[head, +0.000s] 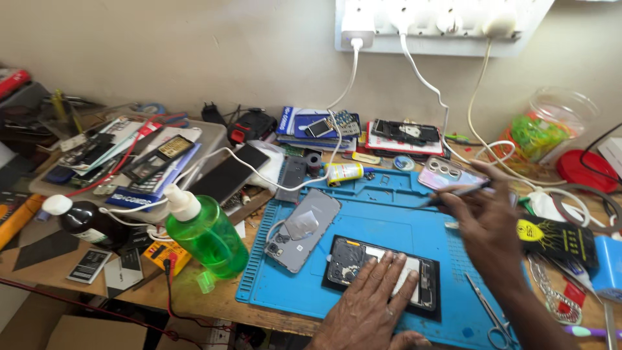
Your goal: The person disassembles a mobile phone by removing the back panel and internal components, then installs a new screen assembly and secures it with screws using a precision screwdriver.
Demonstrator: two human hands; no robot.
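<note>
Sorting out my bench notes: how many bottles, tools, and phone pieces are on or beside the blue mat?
Bottles: 2, green bottle and dark bottle
Tools: 2, scissors and pen-like tool
Phone pieces: 2, opened phone and grey back cover
Total: 6

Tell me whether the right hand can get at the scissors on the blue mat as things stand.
Probably yes: the scissors lie uncovered on the mat just beside the right hand, though that hand already holds a thin tool.

Bare blue mat [382,223] between phones
</note>
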